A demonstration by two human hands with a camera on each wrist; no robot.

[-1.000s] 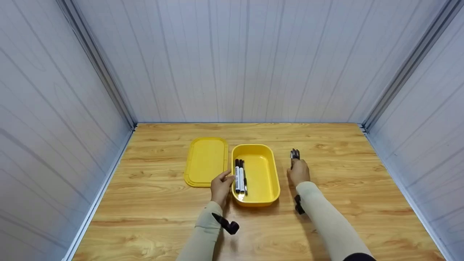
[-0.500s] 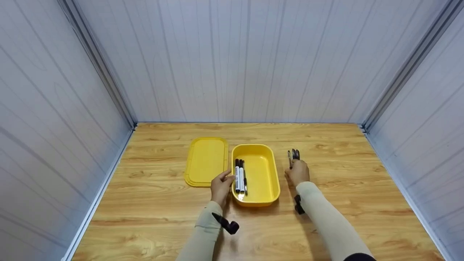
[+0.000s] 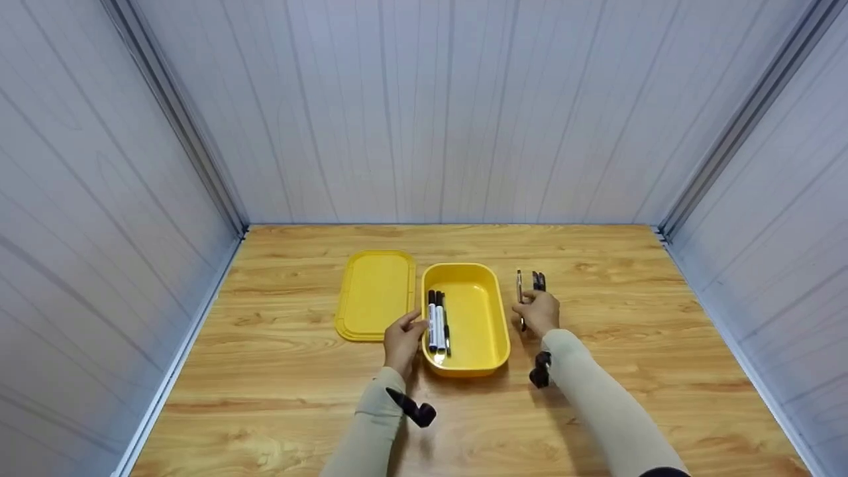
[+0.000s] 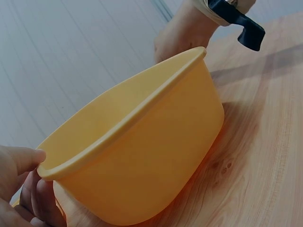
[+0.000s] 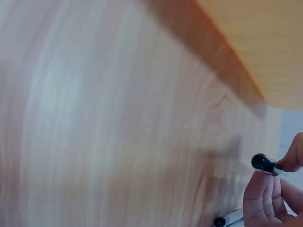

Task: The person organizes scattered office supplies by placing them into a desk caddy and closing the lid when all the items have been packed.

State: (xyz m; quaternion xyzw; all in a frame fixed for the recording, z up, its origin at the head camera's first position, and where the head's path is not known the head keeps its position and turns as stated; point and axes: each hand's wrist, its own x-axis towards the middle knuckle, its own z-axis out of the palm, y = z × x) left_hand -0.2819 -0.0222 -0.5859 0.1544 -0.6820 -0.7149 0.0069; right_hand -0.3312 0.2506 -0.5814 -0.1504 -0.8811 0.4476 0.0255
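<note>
My left hand (image 3: 403, 341) pinches the left rim of a yellow plastic box (image 3: 493, 318); in the left wrist view the thumb lies over the rim, with fingers outside it. Inside the box, along its left wall, lie two white markers (image 3: 436, 324) with black caps and a slim dark pen (image 3: 446, 328). Just right of the box, my right hand (image 3: 540, 313) pinches a slim pen (image 3: 519, 285) between thumb and fingers. Its black end (image 5: 263, 162) shows in the right wrist view. Other dark pens (image 3: 538, 281) lie beyond that hand, partly hidden by it.
A yellow lid (image 3: 376, 291) lies flat on the wooden table (image 3: 291, 397), left of the box. Pale panel walls (image 3: 424, 132) stand at the back and on both sides. A black wrist camera mount sits on each sleeve.
My right hand has drawn one pen left, away from the other dark pens, towards the box. The left hand and the box stay in place.
</note>
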